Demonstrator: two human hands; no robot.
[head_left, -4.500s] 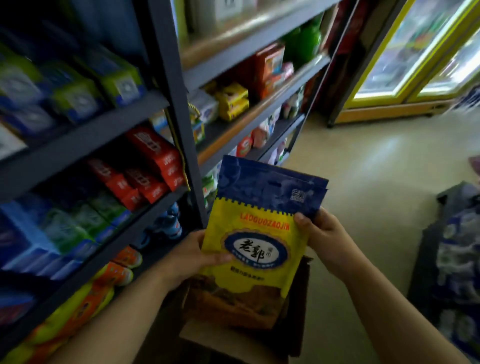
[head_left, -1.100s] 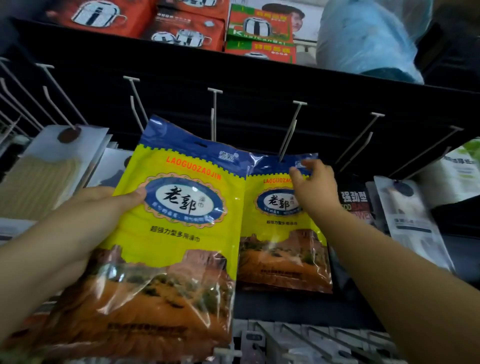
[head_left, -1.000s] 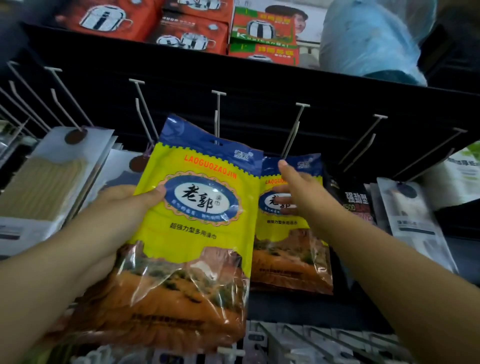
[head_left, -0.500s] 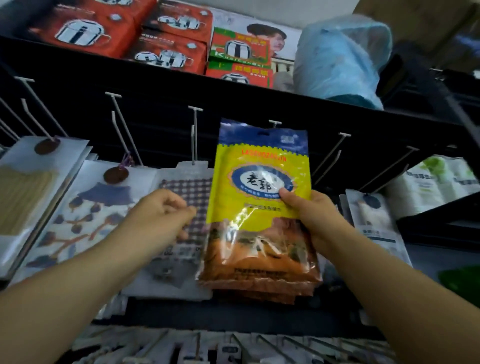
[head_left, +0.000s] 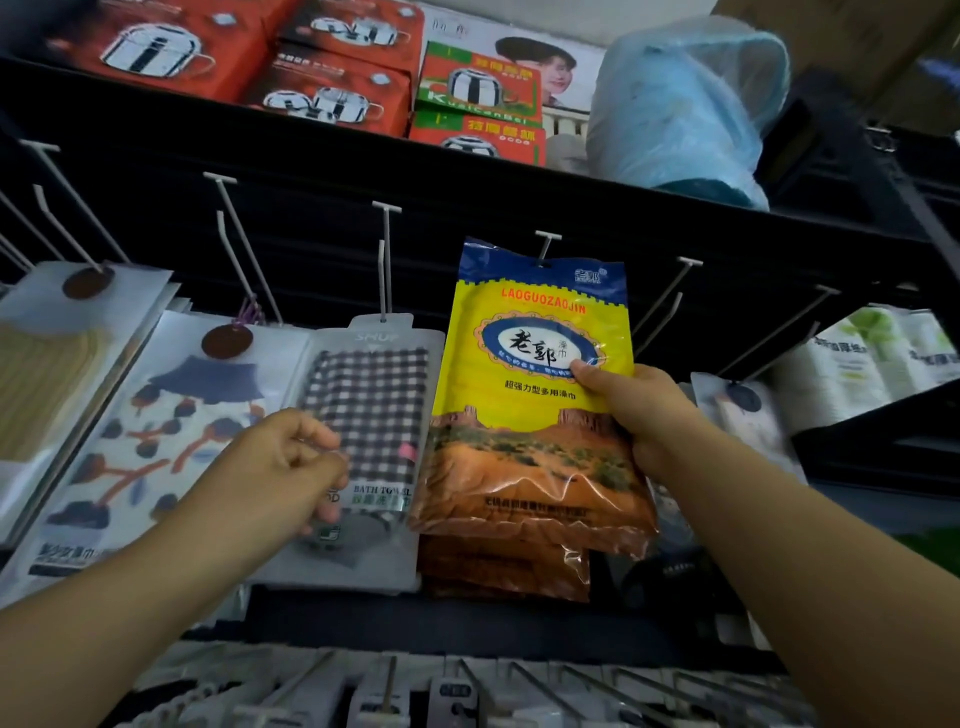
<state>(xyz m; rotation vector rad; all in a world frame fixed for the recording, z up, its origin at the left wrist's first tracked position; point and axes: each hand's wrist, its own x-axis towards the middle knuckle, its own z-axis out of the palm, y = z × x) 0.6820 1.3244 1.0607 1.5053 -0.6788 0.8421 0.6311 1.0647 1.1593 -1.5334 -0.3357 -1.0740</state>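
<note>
Packet (head_left: 519, 441): long axis 12–6, top hole at peg (head_left: 546, 244).
Right hand (head_left: 639, 410): grips its 3 o'clock edge.
Left hand (head_left: 291, 457): loosely curled, empty, at 9 o'clock.

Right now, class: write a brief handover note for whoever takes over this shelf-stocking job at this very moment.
Right hand: grips the yellow packet by its right edge.
Left hand: fingers curled before the checked towel pack; grip unclear.
Done: packet's hole appears on the peg, in front of matching packets.
Left: check it hangs, then let go.
</note>
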